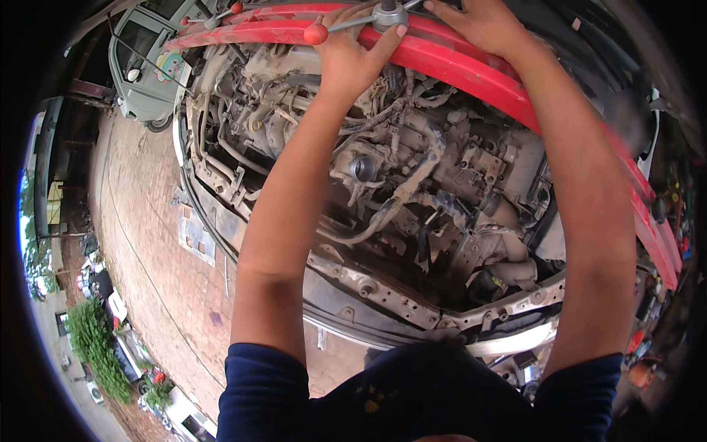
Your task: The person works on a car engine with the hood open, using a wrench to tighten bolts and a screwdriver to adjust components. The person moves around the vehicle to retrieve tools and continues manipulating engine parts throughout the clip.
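Note:
A long red support beam (471, 72) spans the dusty engine bay (412, 140) at its far side. On it sits a grey metal nut (390, 16) with a rod handle (350, 26) ending in a red ball (316, 34). My left hand (345, 65) is closed around the beam beside the nut; its thumb lies along the beam just below the nut, and the handle crosses over the hand. My right hand (482, 28) rests over the beam to the right, thumb stretched toward the handle's other end. The upper edge cuts off part of its fingers.
A second red-ball handle (212, 20) stands on the beam farther left. Hoses and an open round metal throat (361, 169) lie below my forearms. The car's front crossmember (368, 286) runs close to my body. A grey vehicle (151, 62) stands on the brick paving (140, 191) at left.

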Demonstrator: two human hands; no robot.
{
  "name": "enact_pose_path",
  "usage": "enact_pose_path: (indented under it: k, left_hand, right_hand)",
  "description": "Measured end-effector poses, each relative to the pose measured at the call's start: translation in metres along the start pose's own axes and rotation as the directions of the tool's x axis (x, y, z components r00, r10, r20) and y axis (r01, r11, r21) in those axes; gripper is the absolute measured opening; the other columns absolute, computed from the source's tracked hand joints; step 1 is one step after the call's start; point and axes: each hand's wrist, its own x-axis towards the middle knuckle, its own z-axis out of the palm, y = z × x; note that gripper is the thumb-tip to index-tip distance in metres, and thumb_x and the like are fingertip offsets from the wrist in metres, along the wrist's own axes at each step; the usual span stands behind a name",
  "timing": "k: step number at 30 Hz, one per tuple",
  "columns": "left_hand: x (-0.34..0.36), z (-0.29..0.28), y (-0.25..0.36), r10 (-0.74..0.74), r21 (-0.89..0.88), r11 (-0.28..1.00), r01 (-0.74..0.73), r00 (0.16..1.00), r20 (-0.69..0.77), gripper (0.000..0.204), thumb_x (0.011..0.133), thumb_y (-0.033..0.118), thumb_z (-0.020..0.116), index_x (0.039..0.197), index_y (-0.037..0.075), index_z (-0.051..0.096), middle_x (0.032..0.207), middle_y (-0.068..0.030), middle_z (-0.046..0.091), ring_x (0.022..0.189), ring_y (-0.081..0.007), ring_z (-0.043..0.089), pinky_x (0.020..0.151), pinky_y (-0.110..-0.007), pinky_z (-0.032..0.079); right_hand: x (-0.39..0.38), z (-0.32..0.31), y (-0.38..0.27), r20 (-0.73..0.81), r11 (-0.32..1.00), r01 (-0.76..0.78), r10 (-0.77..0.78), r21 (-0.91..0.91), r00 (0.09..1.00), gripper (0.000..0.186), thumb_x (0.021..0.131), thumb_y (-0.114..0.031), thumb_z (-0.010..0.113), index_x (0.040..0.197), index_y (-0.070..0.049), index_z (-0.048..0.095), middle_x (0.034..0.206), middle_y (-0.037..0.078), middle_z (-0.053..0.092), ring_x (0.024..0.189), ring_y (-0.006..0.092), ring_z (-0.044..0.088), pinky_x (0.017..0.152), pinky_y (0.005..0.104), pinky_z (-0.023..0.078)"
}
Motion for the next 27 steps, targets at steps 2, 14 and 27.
enact_pose_path:
  k: [2, 14, 27]
  left_hand:
    - [-0.003, -0.006, -0.002, 0.054, 0.052, 0.997, -0.055, 0.998, 0.016, 0.039, 0.084, 0.034, 0.077, 0.11, 0.005, 0.073, 0.114, -0.0154, 0.071, 0.113, -0.036, 0.06, 0.103, -0.048, 0.04]
    - [-0.13, 0.048, -0.008, -0.462, -0.207, 0.877, 0.433, 0.879, -0.12, 0.053, 0.084, 0.025, 0.075, 0.124, -0.006, 0.057, 0.121, -0.0243, 0.056, 0.113, -0.0381, 0.054, 0.103, -0.046, 0.041]
    - [-0.12, 0.065, -0.011, -0.545, 0.273, 0.82, 0.502, 0.832, 0.106, 0.043, 0.082, 0.024, 0.077, 0.116, 0.0, 0.067, 0.093, -0.0251, 0.071, 0.087, -0.0449, 0.068, 0.078, -0.051, 0.053]
  right_hand:
    - [-0.002, 0.003, -0.003, -0.062, 0.999, 0.002, 0.0, 0.035, 0.998, 0.036, 0.089, -0.018, 0.068, 0.12, 0.0, 0.065, 0.118, 0.023, 0.062, 0.116, 0.0383, 0.06, 0.101, 0.0428, 0.05]
    - [-0.001, 0.006, 0.01, -0.128, 0.995, -0.085, 0.078, -0.045, 0.989, 0.032, 0.087, -0.01, 0.063, 0.118, -0.002, 0.065, 0.11, 0.021, 0.063, 0.105, 0.0377, 0.063, 0.09, 0.0431, 0.052]
    - [0.004, 0.001, -0.003, -0.075, 0.975, -0.216, 0.219, 0.048, 0.973, 0.03, 0.088, -0.008, 0.061, 0.116, 0.0, 0.064, 0.106, 0.021, 0.065, 0.097, 0.0359, 0.065, 0.085, 0.042, 0.052]
